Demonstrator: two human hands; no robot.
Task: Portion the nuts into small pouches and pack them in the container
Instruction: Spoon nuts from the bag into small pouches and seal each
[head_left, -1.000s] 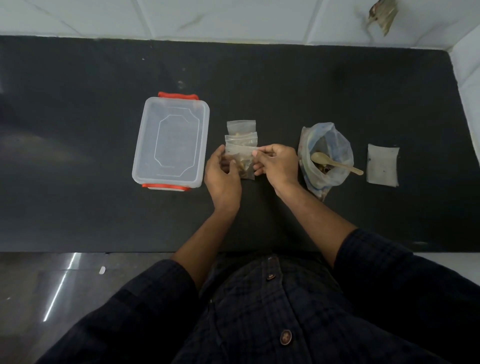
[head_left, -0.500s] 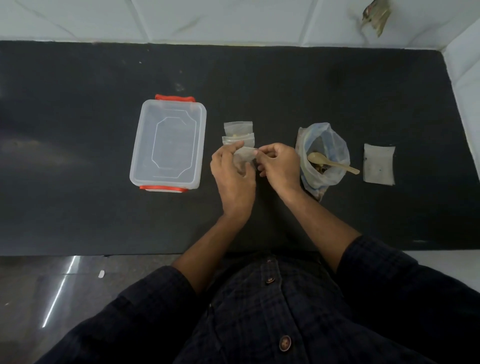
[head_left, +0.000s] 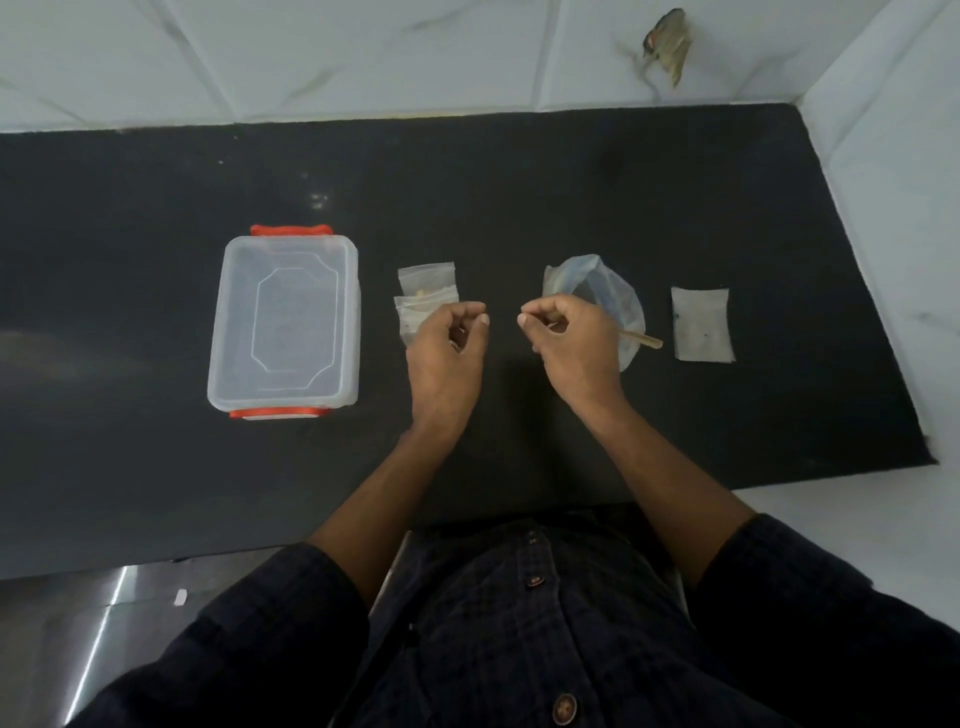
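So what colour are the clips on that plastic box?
Orange-red; one clip at the far end of the clear container, one at the near end, seen in the head view.

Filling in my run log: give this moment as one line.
left hand: curled, empty | right hand: curled, empty | filled pouches: on counter | container: lidded | spoon: in nut bag

A home kitchen counter: a dark stone worktop (head_left: 519, 182) runs into a corner of white marble-look wall tiles (head_left: 363, 52). A clear lidded food container (head_left: 283, 322) with orange clips sits on it.
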